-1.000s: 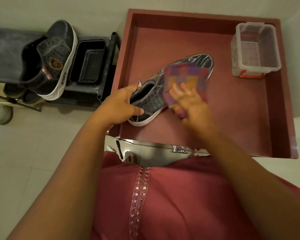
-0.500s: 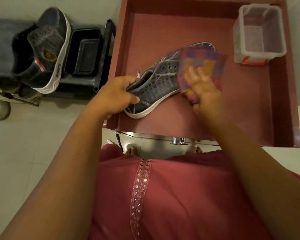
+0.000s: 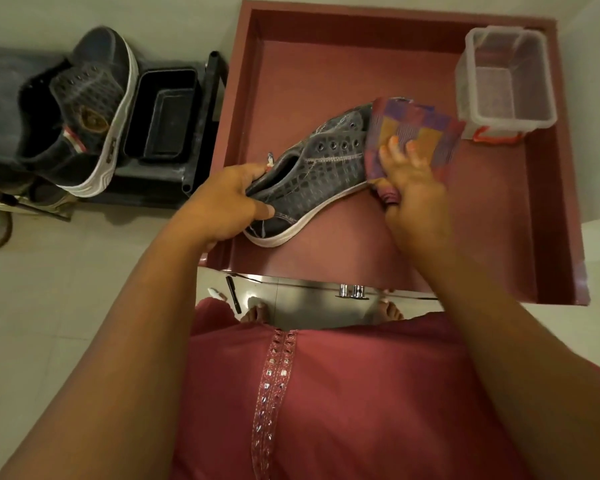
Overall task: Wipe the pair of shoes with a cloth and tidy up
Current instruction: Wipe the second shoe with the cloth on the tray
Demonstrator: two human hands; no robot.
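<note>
A grey lace-up shoe (image 3: 321, 173) with a white sole lies on its side in the open dark-red drawer (image 3: 555, 188). My left hand (image 3: 222, 206) grips its heel end. My right hand (image 3: 411, 183) presses a purple and orange checked cloth (image 3: 413, 133) over the toe, which is hidden under it. The other shoe (image 3: 87, 109), dark with a white sole, rests tilted on a black rack (image 3: 194, 147) to the left of the drawer.
A clear plastic box (image 3: 506, 84) with a red clip stands in the drawer's far right corner. Two black trays (image 3: 163, 116) sit on the rack beside the second shoe. A black pen (image 3: 233, 299) lies on the pale tiled floor near my feet.
My right hand has slid the cloth from the shoe's middle toward the toe, uncovering the eyelets. My left hand has kept its hold on the heel.
</note>
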